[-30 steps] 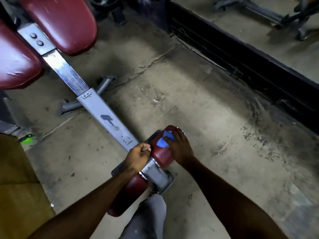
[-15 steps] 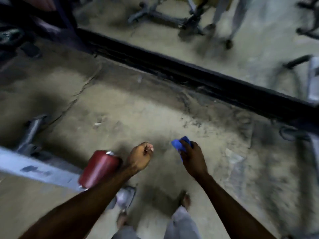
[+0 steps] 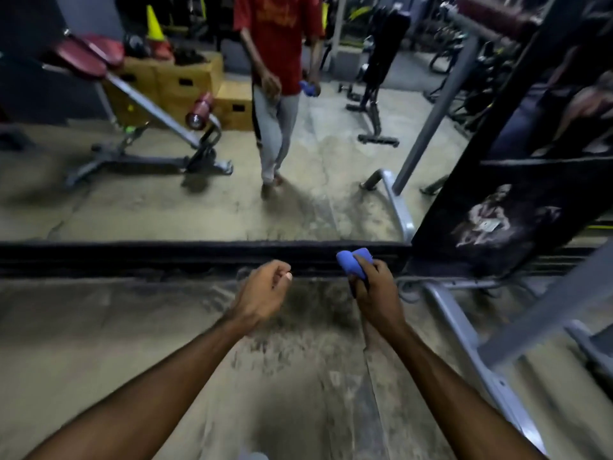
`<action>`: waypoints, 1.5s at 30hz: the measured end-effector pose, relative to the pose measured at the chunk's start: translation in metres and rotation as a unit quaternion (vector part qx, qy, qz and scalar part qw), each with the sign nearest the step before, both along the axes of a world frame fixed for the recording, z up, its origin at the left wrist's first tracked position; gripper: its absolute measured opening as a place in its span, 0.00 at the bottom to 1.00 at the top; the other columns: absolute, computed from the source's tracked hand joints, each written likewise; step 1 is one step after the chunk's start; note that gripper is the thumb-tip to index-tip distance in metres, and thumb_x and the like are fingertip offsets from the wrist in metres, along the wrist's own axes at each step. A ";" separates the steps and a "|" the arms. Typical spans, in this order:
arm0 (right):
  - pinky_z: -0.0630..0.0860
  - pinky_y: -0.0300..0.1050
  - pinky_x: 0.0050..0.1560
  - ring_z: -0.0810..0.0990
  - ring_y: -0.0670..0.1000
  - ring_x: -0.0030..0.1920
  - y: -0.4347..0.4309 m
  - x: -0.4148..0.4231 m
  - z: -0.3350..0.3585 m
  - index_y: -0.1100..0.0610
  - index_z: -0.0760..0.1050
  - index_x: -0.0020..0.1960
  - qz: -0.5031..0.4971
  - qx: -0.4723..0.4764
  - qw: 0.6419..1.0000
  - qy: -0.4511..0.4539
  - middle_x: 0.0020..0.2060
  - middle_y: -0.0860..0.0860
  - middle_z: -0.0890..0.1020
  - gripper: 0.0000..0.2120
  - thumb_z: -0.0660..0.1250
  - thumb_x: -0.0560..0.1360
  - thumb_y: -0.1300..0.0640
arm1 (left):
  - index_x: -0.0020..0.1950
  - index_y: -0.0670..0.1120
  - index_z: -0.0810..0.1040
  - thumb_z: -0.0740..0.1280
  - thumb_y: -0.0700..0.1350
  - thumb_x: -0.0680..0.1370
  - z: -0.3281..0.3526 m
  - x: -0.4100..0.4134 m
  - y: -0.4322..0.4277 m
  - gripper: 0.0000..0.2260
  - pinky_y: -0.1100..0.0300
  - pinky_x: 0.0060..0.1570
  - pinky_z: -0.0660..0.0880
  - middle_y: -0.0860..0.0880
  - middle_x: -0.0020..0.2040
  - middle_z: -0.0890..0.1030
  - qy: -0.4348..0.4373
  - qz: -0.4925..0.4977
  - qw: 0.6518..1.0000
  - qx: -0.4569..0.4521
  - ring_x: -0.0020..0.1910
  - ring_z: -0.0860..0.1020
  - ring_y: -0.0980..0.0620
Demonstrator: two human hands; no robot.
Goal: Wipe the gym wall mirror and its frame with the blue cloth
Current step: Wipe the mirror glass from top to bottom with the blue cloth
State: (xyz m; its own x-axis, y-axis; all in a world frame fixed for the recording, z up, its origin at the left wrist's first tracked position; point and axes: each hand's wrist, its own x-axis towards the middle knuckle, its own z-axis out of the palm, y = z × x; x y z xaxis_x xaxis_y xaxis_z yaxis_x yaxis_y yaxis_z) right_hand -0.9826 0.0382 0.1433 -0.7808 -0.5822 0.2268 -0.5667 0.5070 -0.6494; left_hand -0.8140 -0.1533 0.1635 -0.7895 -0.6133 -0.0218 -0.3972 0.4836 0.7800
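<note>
The wall mirror (image 3: 331, 200) fills the upper half of the head view and reflects a person in a red shirt holding a blue cloth. Its black bottom frame (image 3: 132, 257) runs across the middle at floor level. My right hand (image 3: 374, 290) is shut on the bunched blue cloth (image 3: 355, 260), held just in front of the frame. My left hand (image 3: 262, 290) hovers beside it as a loose fist with nothing in it, a short way from the frame.
A dusty, cracked concrete floor (image 3: 132, 327) lies under my arms. A grey machine frame (image 3: 471, 333) and a black upright panel (image 3: 497, 207) stand at the right against the mirror. The reflection shows a red-padded bench and wooden boxes.
My hands have left the red roller pad of the bench. My view has swung up and right toward the mirror, and both hands now sit close to its bottom frame, the cloth still in my right.
</note>
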 end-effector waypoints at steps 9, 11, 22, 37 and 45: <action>0.73 0.50 0.61 0.77 0.60 0.60 -0.072 -0.248 0.141 0.53 0.73 0.73 -0.063 -0.091 0.984 0.140 0.62 0.59 0.76 0.25 0.59 0.79 0.45 | 0.64 0.49 0.80 0.65 0.50 0.81 0.150 -0.282 -0.093 0.13 0.53 0.59 0.75 0.51 0.61 0.83 0.105 -0.076 0.970 -0.204 0.59 0.80 0.48; 0.71 0.46 0.59 0.77 0.60 0.60 -0.080 -0.296 0.175 0.53 0.73 0.73 -0.078 -0.112 0.977 0.165 0.62 0.58 0.76 0.24 0.60 0.79 0.46 | 0.64 0.49 0.79 0.64 0.51 0.80 0.191 -0.335 -0.105 0.14 0.52 0.61 0.74 0.50 0.61 0.82 0.137 -0.088 0.955 -0.247 0.61 0.79 0.47; 0.74 0.50 0.59 0.76 0.59 0.59 -0.081 -0.544 0.388 0.53 0.73 0.73 -0.131 -0.229 0.908 0.326 0.60 0.57 0.76 0.25 0.59 0.79 0.43 | 0.54 0.55 0.79 0.66 0.55 0.75 0.408 -0.594 -0.102 0.10 0.50 0.61 0.70 0.55 0.54 0.83 0.247 -0.071 0.767 -0.588 0.57 0.80 0.50; 0.68 0.58 0.70 0.66 0.58 0.72 -0.077 -0.778 0.719 0.54 0.72 0.68 -0.187 -0.330 0.764 0.522 0.73 0.55 0.66 0.18 0.63 0.80 0.49 | 0.64 0.51 0.75 0.63 0.59 0.78 0.691 -0.814 -0.047 0.19 0.46 0.70 0.66 0.49 0.69 0.76 0.365 0.098 0.617 -0.690 0.70 0.72 0.47; 0.36 0.50 0.79 0.39 0.48 0.81 -0.108 -0.799 0.691 0.45 0.46 0.82 -0.086 -0.239 0.765 0.592 0.81 0.44 0.45 0.30 0.52 0.83 0.43 | 0.84 0.51 0.48 0.47 0.63 0.83 0.724 -0.836 -0.073 0.32 0.45 0.80 0.46 0.48 0.84 0.46 0.305 0.130 0.624 -0.708 0.83 0.44 0.47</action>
State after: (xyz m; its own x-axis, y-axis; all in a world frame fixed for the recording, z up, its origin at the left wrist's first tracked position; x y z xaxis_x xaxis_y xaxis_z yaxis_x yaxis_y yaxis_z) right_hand -1.7814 -0.0703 0.8340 0.0799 -0.1233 0.9891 -0.8527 0.5054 0.1319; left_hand -1.6498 -0.2259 0.8872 -0.2561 0.2128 0.9429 -0.4439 0.8407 -0.3103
